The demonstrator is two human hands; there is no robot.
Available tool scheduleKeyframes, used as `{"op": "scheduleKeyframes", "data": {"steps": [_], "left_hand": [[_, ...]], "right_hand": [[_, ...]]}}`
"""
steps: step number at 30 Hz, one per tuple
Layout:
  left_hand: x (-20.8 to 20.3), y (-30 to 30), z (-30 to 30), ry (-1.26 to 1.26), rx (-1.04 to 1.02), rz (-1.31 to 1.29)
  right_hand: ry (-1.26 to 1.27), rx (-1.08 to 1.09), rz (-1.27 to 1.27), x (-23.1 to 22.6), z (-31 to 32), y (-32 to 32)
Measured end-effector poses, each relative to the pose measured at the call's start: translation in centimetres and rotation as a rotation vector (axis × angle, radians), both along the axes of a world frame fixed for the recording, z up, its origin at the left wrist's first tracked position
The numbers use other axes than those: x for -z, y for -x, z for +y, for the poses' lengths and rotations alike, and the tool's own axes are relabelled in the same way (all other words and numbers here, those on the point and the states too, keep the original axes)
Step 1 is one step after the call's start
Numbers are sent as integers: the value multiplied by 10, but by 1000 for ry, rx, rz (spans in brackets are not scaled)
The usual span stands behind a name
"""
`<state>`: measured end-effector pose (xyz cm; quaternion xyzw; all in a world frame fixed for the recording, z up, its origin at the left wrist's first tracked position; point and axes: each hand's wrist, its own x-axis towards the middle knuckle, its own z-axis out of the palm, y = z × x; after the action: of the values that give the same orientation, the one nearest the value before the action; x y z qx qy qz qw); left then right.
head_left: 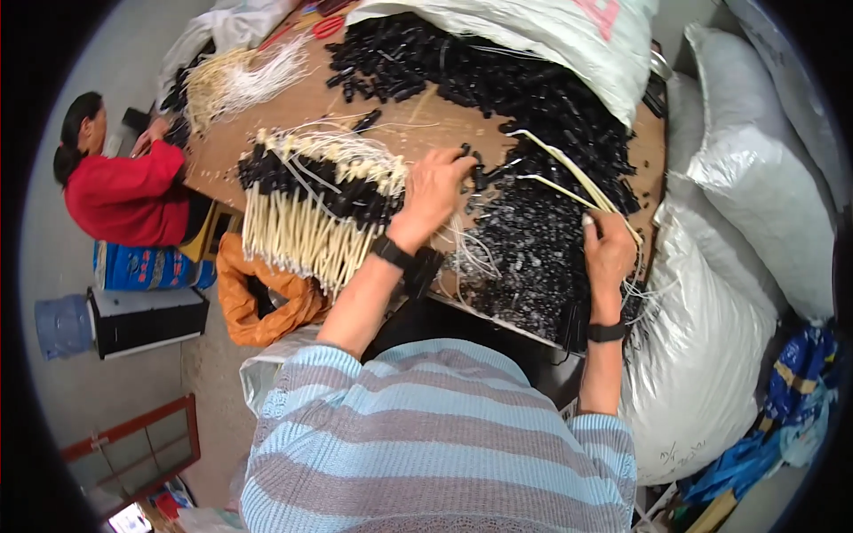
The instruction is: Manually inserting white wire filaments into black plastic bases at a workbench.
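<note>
My left hand [433, 191] is closed over the middle of the table, its fingertips pinching a small black plastic piece [466, 150]. To the right, my right hand [610, 253] grips a few cream sleeved wires [569, 169], whose metal-tipped ends point up and left toward the left hand. Below and between the hands spreads a heap of tiny black and clear parts [524, 258]. Left of my left hand lies a thick row of cream sleeved wires with black pieces on them [306, 226]. Loose white wires [475, 253] trail beside my left wrist.
A large pile of black plastic pieces [400, 62] covers the far side, partly under a white sack [533, 35]. Full white sacks [702, 329] stand at the right. Red-handled scissors [328, 27] lie far back. A person in red [124, 195] works at the left, near an orange bag [258, 311].
</note>
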<state>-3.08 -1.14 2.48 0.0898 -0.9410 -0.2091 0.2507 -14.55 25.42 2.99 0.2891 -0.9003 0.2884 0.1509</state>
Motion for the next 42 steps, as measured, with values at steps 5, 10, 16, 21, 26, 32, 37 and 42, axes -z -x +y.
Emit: {"op": "scheduleKeyframes", "data": {"steps": [5,10,16,21,26,32,37,42], "left_hand": [[27,20,-16,-20,-44,-186],[17,10,-11,198,39,-58],[2,-13,14,-537,137,-140],[12,-27,9,-543,220,-116],[-2,-33,25,-159,532,-133],[-26,-40,79,-87,526,-61],[-2,-56,38,-388,28,-107],[7,-49,58,-1326,44,-326]], "right_hand": [[-317,120,-22,2,19,25],[-111,-134,-31,4,13,11],[182,-204,-456,-15,10,-38],[310,-267,-592,-22,17,-59],[100,-428,-510,-25,9,-74],[55,-271,-229,-20,-29,-85],[890,-457,-917,-23,13,-51],[234,-573,-678,-35,-20,-82]]}}
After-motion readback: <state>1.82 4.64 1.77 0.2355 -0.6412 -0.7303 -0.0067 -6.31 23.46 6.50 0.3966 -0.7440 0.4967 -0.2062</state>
